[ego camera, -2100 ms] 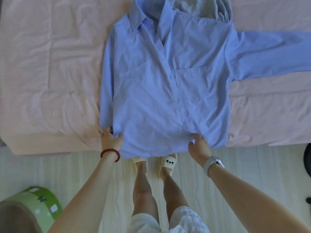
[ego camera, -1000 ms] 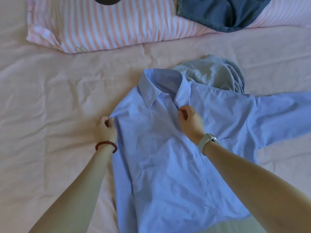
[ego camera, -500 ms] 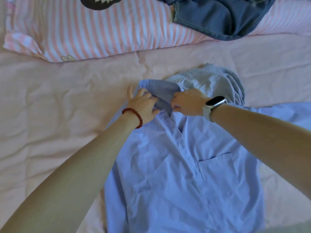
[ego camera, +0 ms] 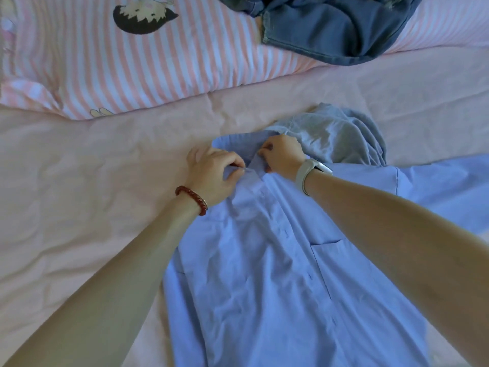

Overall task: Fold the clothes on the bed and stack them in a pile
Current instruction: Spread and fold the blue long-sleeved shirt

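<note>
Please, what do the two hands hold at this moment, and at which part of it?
Both hold the blue shirt at its collar: the left hand pinches the left collar tip, the right hand grips the right side of the collar.

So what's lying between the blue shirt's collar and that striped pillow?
In the head view, only bare pink bedsheet separates the blue shirt collar from the striped pillow; the crumpled grey garment sits off to the right.

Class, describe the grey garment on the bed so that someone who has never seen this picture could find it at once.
Start at the pink-and-white striped pillow along the far side of the pink bed sheet. Below it lies a flat light blue button-up shirt, its collar held by both hands. The crumpled grey garment sits bunched just beyond that collar, duller and more rumpled than the shirt.
</note>
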